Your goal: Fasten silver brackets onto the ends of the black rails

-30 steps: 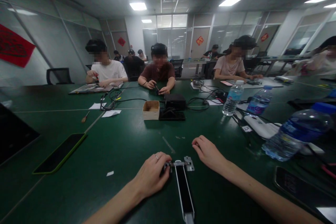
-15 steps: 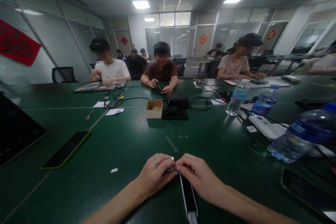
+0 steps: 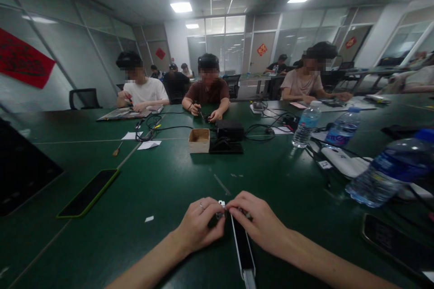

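My left hand (image 3: 203,223), with a ring on one finger, is closed in a pinch on a small white-and-metal part (image 3: 221,203). Most of that part is hidden by the fingertips. My right hand (image 3: 256,219) is curled close beside it, its thumb and forefinger pressed together near the same part. Some tiny thing shows between its fingers, too small to name. Below the right fingers, a long narrow bar with a dark face and silver edges (image 3: 242,246) lies on the green table (image 3: 129,244), its far end reaching up to the fingertips.
To the left lie a phone in a green case (image 3: 88,193), a white scrap (image 3: 149,219) and a screwdriver (image 3: 117,149). Ahead are a small open box (image 3: 199,144) and a black device (image 3: 229,131). Water bottles (image 3: 389,171) and another phone (image 3: 393,239) are right. Several people sit beyond.
My fingertips have drawn slightly apart, and more of the small white part shows between them. The long bar stays about where it was. The view has shifted slightly.
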A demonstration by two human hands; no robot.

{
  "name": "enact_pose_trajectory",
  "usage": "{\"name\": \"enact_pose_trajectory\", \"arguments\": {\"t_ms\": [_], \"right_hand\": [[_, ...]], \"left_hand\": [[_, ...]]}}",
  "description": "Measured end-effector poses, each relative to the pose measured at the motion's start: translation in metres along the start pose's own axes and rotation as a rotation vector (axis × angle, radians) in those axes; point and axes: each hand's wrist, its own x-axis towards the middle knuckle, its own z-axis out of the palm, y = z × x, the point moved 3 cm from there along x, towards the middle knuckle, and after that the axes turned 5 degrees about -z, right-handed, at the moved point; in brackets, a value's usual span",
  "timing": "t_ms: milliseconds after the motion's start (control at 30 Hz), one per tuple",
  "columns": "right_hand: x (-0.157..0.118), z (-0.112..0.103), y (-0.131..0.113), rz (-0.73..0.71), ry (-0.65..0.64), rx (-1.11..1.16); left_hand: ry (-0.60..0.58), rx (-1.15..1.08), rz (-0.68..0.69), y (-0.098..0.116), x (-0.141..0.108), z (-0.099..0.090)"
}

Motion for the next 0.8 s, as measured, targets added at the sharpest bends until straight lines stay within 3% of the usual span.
{"name": "enact_pose_trajectory", "arguments": {"t_ms": [133,300,800], "right_hand": [[-0.004,-0.022,0.024,-0.004,0.057,-0.150],[-0.017,-0.027,0.055,0.069,-0.035,-0.190],[-0.021,-0.018,0.056,-0.059,-0.148,-0.228]], "left_hand": [[-0.187,0.049,-0.212,-0.008,0.004,0.006],[-0.323,0.097,-0.325,-0.013,0.003,0.013],[-0.390,0.051,-0.375,-0.016,0.003,0.016]]}}
